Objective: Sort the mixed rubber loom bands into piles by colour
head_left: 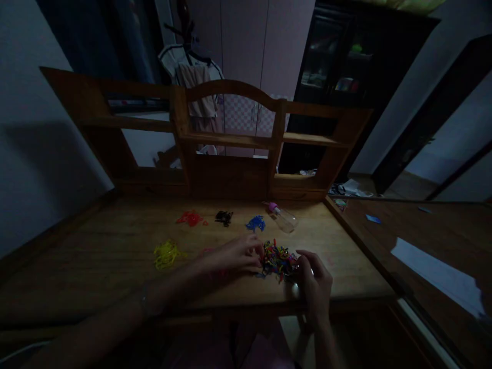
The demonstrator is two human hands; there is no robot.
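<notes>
A mixed pile of small, colourful rubber bands lies near the front edge of the wooden desk. At its left side is my left hand, fingers bent together against the bands; what they pinch is too dark to see. My right hand curls at the pile's right side, its thumb and forefinger close together, their contents unclear. Around the hands lie single-colour heaps: yellow bands, red bands, black bands and blue bands. Pink bands show partly behind my left forearm.
A clear bottle with a pink cap lies on its side behind the pile. Wooden shelving rises along the desk's back. To the right, a lower brown surface holds a white sheet and a small blue packet. The room is dim.
</notes>
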